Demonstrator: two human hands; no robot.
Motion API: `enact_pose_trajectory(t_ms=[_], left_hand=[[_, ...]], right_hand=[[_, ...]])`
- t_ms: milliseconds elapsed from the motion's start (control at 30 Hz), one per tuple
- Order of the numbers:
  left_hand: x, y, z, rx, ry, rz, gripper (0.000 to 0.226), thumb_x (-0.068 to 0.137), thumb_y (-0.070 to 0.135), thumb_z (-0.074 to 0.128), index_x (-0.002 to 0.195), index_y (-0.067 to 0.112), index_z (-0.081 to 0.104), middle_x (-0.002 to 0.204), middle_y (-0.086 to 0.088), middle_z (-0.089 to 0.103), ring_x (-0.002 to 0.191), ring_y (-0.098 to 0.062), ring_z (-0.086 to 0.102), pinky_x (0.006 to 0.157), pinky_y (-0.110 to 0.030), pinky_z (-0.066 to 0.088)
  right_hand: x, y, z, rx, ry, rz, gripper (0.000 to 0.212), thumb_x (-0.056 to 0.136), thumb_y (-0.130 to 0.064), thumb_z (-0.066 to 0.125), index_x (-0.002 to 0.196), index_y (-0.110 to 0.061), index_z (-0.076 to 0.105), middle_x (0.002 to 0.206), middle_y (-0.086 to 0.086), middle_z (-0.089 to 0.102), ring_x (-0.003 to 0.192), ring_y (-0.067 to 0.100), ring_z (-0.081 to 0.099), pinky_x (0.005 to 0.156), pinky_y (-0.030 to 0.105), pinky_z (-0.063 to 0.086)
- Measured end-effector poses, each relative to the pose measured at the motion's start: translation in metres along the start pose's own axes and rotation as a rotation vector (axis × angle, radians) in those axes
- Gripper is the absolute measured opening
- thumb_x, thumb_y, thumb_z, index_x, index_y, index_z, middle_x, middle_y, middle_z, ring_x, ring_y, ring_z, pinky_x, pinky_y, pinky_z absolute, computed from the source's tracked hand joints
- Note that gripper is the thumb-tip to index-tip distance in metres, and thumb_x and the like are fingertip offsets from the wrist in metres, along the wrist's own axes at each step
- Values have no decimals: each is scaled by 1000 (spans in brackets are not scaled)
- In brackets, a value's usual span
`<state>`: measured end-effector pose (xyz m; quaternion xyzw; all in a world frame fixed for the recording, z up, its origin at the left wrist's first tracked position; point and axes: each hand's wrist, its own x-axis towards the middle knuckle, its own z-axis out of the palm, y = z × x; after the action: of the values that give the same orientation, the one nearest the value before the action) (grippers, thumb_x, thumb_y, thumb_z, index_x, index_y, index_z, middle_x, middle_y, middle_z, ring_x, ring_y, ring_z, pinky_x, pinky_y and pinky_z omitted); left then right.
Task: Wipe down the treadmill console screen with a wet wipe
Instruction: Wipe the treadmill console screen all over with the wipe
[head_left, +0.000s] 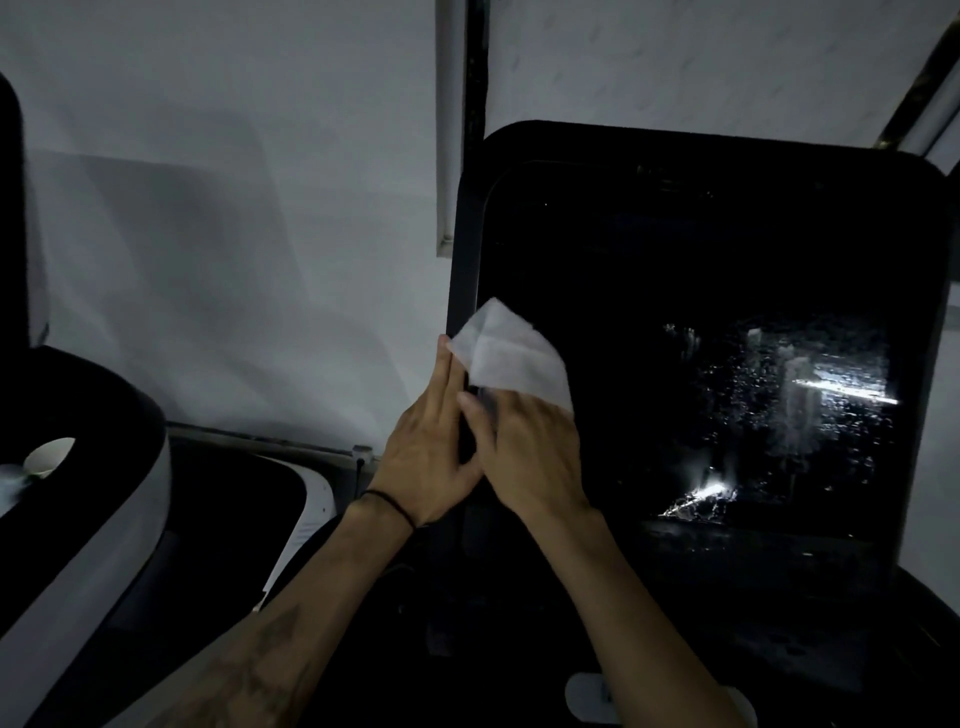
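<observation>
Console screen: a large dark glass panel (701, 338) in a black rounded frame is seen at 2 o'clock from the frame's centre, standing nearly upright before a pale wall (234, 208).
Wet wipe: a white, creased wipe (511, 358) is laid against the screen's left margin, just right of centre; its upper corner points to 11 o'clock.
Right hand: the right hand (524, 457) is pressed flat on the wipe's lower edge, fingers fairly straight, partly hidden under the cloth; a curled grip cannot be made out.
Left hand: the left hand (426, 462) is set against the frame's left edge, fingers extended towards 12 o'clock, the fingertips touching the wipe's left corner; nothing is grasped. A thin dark band (389, 501) is worn at the wrist.
Smears: wet streaks and droplets (779, 405) are lit at 3 o'clock on the glass, well apart from the wipe.
Neighbouring machine: a black and white machine (104, 493) is visible at 9 o'clock.
</observation>
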<state>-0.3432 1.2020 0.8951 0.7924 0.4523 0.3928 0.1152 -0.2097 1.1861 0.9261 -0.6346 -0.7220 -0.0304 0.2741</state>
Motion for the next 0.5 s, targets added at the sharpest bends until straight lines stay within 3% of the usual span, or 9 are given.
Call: enact_pose_trajectory(t_ms=[100, 267, 367, 433, 500], left_hand=[[-2, 1, 0, 18, 4, 11, 82, 103, 48, 39, 165, 22, -7, 173, 7, -18, 152, -15, 31, 118, -30, 38], [0, 2, 0, 5, -1, -18, 84, 104, 46, 45, 165, 26, -10, 172, 8, -20, 151, -15, 33, 116, -32, 42], [-1, 8, -1, 2, 13, -20, 79, 102, 54, 33, 165, 25, -5, 173, 8, -16, 149, -16, 36, 113, -34, 45], [-2, 4, 2, 31, 13, 2, 82, 101, 40, 42, 165, 17, -4, 173, 2, -15, 154, -15, 27, 115, -36, 43], [-1, -1, 5, 45, 13, 5, 84, 101, 28, 50, 165, 14, -4, 173, 0, -15, 157, -14, 22, 116, -38, 42]], right_hand=[[-21, 2, 5, -72, 22, 12, 84, 102, -69, 8, 105, -13, 72, 97, 6, 75, 89, 22, 70, 86, 36, 53], [-6, -3, 7, 54, -10, -5, 84, 100, -71, 9, 118, -15, 69, 113, 4, 73, 105, 19, 66, 98, 37, 49], [-14, 10, 0, -24, 33, -8, 78, 103, -68, 10, 99, -19, 72, 91, -1, 74, 86, 16, 68, 86, 34, 51], [-32, 11, 1, -51, 29, -35, 76, 104, -66, 16, 90, -16, 72, 83, 2, 73, 78, 19, 68, 81, 35, 53], [-28, 8, 3, -42, 14, -82, 77, 103, -66, 18, 101, -14, 74, 93, 4, 76, 87, 20, 69, 85, 33, 54]])
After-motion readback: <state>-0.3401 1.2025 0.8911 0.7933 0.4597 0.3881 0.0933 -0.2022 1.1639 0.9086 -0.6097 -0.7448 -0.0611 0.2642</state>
